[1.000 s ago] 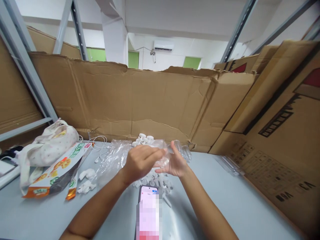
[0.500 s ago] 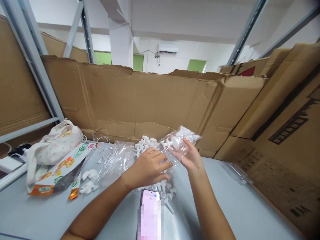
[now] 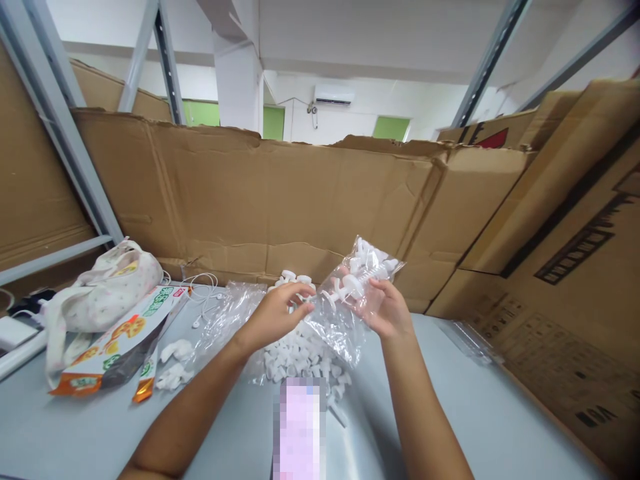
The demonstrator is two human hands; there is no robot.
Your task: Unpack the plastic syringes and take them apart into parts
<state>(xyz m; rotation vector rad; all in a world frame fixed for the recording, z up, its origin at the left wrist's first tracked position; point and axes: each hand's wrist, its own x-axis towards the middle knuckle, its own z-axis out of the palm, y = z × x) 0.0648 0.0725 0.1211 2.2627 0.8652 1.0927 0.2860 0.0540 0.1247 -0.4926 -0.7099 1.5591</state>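
A clear plastic bag (image 3: 345, 333) with several white plastic parts (image 3: 353, 285) inside hangs in my right hand (image 3: 387, 310), whose fingers grip its right side. My left hand (image 3: 285, 310) is beside the bag's left edge, over the pile, with thumb and fingers apart and nothing visible between them. Below and between the hands lies a heap of small white plastic parts (image 3: 300, 357) on the grey table (image 3: 225, 427). Part of the heap is hidden behind my left hand.
A phone (image 3: 300, 427) lies in front of the heap. Left are empty clear bags (image 3: 233, 320), crumpled tissues (image 3: 175, 377), white earphones (image 3: 203, 283), a snack package (image 3: 120, 340) and a cloth bag (image 3: 105, 287). Cardboard (image 3: 300, 200) stands behind; flat clear plastic (image 3: 473, 343) lies right.
My left hand has drawn left and up, away from the bag. The bag in my right hand now hangs lower and more spread out, and more of the heap shows.
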